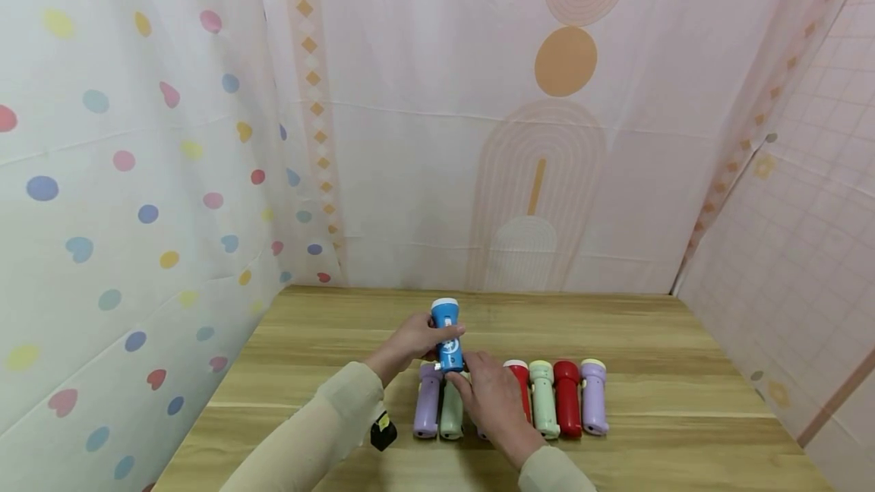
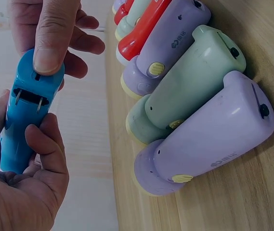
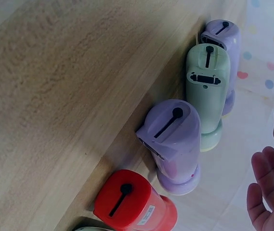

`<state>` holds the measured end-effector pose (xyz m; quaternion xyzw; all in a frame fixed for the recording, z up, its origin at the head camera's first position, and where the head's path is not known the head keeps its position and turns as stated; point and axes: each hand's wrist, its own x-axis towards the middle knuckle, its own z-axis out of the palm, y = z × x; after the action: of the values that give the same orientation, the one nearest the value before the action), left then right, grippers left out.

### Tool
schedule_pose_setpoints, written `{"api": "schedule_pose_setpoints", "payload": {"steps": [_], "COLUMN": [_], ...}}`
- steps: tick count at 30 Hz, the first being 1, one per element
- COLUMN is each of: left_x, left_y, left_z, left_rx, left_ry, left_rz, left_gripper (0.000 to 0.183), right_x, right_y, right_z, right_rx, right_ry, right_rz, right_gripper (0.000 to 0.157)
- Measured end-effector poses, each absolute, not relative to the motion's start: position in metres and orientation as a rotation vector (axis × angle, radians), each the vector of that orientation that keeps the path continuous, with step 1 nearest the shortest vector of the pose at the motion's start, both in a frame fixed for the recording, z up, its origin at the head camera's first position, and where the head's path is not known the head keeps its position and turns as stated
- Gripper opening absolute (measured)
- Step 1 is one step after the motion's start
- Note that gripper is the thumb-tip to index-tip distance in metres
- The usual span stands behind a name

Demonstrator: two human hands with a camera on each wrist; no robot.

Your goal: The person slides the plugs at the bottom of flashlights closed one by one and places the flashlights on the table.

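My left hand [image 1: 415, 339] grips a blue flashlight [image 1: 448, 355] by its body, with its white-rimmed head up and away from me. In the left wrist view, two metal plug prongs [image 2: 29, 101] stand out from a slot near its tail. The right hand [image 1: 494, 393] has its thumb [image 2: 50, 48] laid straight on the tail end, covering part of it; its other fingers spread loosely beyond. Below the hands, a purple flashlight [image 1: 427, 405] and a pale green flashlight [image 1: 451, 408] lie side by side on the table.
The row continues right with another pale green flashlight [image 1: 544, 401], a red flashlight [image 1: 567, 401] and a purple one at the end; my right hand hides part of it. A small black block [image 1: 383, 431] shows beside the left sleeve. Curtains [image 1: 410, 173] surround the wood-grain table [image 1: 656, 370].
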<state>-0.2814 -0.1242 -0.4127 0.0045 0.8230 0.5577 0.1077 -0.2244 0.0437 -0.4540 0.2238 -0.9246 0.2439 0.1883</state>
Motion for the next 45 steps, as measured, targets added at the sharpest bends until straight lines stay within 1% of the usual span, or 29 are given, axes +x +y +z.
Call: {"api": "schedule_pose_setpoints", "payload": {"steps": [4, 10, 20, 27, 31, 38, 42, 45], "left_x": [-0.281, -0.281, -0.28, -0.28, -0.279, -0.278, -0.277, -0.277], "left_y": [-0.124, -0.125, -0.124, -0.13, -0.135, -0.142, -0.144, -0.146], "left_z": [-0.412, -0.411, -0.41, -0.41, -0.411, -0.413, -0.414, -0.415], "left_rx": [0.019, 0.005, -0.001, 0.004, -0.02, -0.048, -0.051, -0.048], "left_ry": [2.423, 2.44, 2.46, 2.46, 2.469, 2.489, 2.496, 2.498], "left_rz": [1.64, 1.622, 1.598, 1.607, 1.605, 1.598, 1.608, 1.613], "left_gripper": [0.049, 0.048, 0.049, 0.048, 0.053, 0.051, 0.051, 0.047], "right_x": [-0.224, -0.224, -0.224, -0.223, -0.224, -0.225, -0.226, -0.226], "right_y": [0.045, 0.045, 0.048, 0.051, 0.054, 0.06, 0.063, 0.066], "right_z": [-0.455, -0.455, -0.453, -0.453, -0.455, -0.458, -0.463, -0.465], "right_rx": [0.649, 0.663, 0.674, 0.687, 0.645, 0.57, 0.489, 0.429], "right_ry": [-2.592, -2.577, -2.612, -2.603, -2.644, -2.692, -2.71, -2.738], "right_rz": [0.695, 0.665, 0.711, 0.7, 0.709, 0.709, 0.657, 0.6], "right_gripper": [0.027, 0.019, 0.017, 0.023, 0.027, 0.034, 0.035, 0.034]}}
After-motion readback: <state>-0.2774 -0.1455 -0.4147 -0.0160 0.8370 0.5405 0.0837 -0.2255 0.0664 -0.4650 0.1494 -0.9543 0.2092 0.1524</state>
